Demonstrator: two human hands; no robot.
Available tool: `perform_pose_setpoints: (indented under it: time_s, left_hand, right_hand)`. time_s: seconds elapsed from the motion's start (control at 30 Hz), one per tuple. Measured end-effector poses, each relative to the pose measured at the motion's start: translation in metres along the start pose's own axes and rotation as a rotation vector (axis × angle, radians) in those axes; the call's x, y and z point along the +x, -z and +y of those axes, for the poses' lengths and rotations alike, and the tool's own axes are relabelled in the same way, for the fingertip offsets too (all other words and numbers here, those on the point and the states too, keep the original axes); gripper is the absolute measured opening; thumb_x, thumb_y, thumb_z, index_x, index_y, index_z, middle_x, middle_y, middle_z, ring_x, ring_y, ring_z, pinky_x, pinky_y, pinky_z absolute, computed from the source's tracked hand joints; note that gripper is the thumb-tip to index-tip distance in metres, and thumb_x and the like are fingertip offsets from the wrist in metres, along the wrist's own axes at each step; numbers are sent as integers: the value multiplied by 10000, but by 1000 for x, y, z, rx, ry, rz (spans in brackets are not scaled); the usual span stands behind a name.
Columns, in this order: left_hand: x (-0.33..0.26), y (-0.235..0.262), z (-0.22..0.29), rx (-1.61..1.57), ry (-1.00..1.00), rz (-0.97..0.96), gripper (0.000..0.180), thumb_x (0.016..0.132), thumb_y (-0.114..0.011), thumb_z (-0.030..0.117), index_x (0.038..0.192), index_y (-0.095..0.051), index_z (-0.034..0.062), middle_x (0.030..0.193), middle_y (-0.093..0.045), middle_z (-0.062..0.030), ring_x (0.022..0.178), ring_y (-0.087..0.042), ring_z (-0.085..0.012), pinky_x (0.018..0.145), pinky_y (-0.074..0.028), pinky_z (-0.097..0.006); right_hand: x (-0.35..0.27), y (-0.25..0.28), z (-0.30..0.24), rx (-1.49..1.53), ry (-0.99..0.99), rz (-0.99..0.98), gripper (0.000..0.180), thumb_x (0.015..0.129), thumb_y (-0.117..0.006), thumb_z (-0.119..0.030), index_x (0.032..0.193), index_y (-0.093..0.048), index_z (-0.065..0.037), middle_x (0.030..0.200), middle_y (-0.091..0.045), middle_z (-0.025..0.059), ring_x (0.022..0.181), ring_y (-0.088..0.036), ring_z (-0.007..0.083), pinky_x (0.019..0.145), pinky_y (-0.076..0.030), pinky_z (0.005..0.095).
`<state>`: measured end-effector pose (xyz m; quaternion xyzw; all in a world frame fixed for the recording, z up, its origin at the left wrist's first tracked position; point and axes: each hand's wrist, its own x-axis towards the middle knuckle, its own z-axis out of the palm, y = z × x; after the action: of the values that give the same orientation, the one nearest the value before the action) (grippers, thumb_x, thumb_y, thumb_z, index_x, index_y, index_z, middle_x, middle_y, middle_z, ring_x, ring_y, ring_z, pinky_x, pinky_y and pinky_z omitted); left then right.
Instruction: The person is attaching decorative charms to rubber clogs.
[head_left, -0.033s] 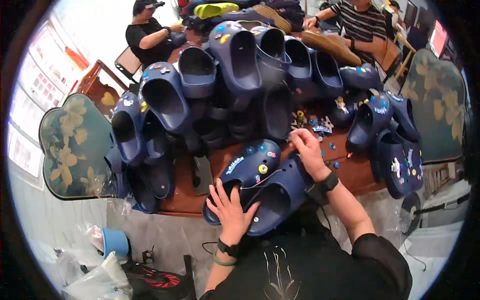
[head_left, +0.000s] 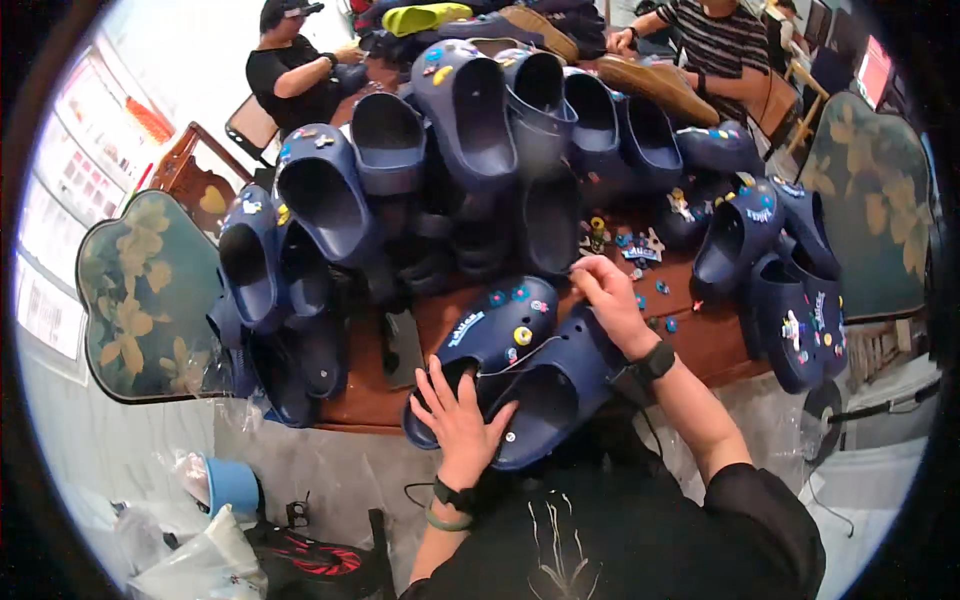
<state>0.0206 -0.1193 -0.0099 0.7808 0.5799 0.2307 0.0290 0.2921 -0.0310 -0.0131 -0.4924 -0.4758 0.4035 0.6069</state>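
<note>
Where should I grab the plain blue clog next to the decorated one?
Probably by the right rim of its foot opening, coming from the right. The plain navy clog has its opening facing up, so a thumb fits inside with fingers outside. Its left side is crowded by the decorated clog and the left hand.

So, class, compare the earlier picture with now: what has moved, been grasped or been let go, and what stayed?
Nothing visibly changed beyond a slight drift of the whole view. The left hand stays spread at the decorated clog, its thumb by the plain clog; the right hand stays near the plain clog's toe. The piled clogs remain put.
</note>
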Motion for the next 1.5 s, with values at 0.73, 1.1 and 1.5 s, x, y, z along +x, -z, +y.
perform_pose_setpoints:
  time_s: [0.73,1.1,1.5]
  left_hand:
    - [-6,-1,-4,83,2,-71,873,709,-833,437,1335,-410,2,1585,-156,-271,1455,-146,-486,1089,-180,-683]
    - [-4,-3,0,48,2,-89,734,747,-813,436,1272,-508,23,1567,-175,-275,1445,-134,-493,1085,-173,-677]
    - [-5,-2,-1,52,5,-77,663,784,-793,375,1249,-504,2,1574,-163,-279,1458,-128,-478,1106,-160,-663]
  right_hand:
    - [-64,12,-19,-720,586,-216,195,922,-626,-164,1067,-665,-40,1095,-626,133,1077,-576,323,976,-447,426]
    - [-132,54,-4,-887,400,-69,399,928,-601,-109,1326,-566,-94,1422,-513,88,1359,-421,295,1133,-268,460]
    - [-131,79,-17,-666,326,133,134,833,-709,-34,962,-674,-43,1008,-679,121,966,-635,311,848,-515,394]
